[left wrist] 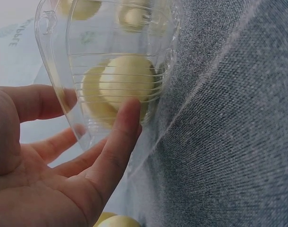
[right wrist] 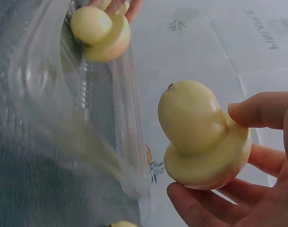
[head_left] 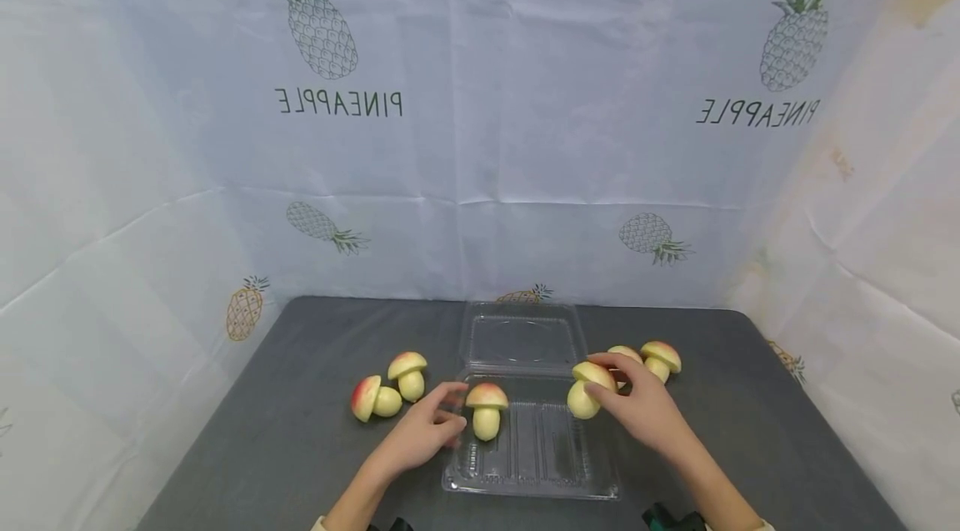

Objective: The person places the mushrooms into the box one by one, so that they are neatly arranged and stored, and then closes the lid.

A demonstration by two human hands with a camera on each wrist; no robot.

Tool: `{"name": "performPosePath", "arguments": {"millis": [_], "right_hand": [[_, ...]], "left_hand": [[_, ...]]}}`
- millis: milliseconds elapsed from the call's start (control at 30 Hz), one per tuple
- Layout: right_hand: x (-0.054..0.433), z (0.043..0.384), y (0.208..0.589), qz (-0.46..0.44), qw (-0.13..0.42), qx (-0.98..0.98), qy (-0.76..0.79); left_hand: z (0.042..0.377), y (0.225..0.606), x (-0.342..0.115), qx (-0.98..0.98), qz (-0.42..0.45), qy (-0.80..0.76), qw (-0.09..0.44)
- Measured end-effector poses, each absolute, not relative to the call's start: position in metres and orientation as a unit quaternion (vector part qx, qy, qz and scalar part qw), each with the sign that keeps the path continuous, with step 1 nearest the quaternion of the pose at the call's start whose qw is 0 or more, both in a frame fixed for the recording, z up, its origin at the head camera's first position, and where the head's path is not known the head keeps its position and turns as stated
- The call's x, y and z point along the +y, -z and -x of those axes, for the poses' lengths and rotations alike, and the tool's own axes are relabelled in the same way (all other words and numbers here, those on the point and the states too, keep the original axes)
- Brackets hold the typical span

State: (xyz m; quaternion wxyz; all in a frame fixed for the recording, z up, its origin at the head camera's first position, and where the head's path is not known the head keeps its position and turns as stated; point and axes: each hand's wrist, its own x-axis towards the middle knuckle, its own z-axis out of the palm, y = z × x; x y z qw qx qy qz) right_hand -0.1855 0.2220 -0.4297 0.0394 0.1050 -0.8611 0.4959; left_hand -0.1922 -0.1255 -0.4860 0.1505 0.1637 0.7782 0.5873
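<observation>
A yellow toy mushroom (head_left: 583,399) with a red-tinged cap is pinched by the cap between the thumb and fingers of my right hand (head_left: 637,406), over the right side of the clear plastic box (head_left: 540,485). In the right wrist view the held mushroom's (right wrist: 191,118) stem points away from the palm. A second toy mushroom (head_left: 486,423) is in the box's left part. Beside it, my left hand (head_left: 423,431) touches the box's left wall with fairly straight, spread fingers. In the left wrist view that mushroom (left wrist: 127,80) shows through the ribbed wall.
The box's hinged lid (head_left: 521,335) lies open behind it. Two toy mushrooms, one upright (head_left: 407,373) and one tipped over (head_left: 375,399), are on the dark table (head_left: 262,448) at left. Two more, including a far-right mushroom (head_left: 662,358), are behind my right hand. A pineapple-print curtain (head_left: 525,139) surrounds the table.
</observation>
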Motion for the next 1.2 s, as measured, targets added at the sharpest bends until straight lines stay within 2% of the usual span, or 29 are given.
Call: {"name": "performPosePath", "arguments": {"millis": [667,1200], "right_hand": [[0.180,0.194,0.452,-0.148,-0.012,-0.869,-0.471],[0.158,0.201,0.470,-0.169,-0.020,-0.900,-0.402]], "left_hand": [[0.192,0.484,-0.125,0.778,-0.167,-0.587,0.150],[0.192,0.486,-0.126,0.776,-0.163,-0.589,0.154]]}}
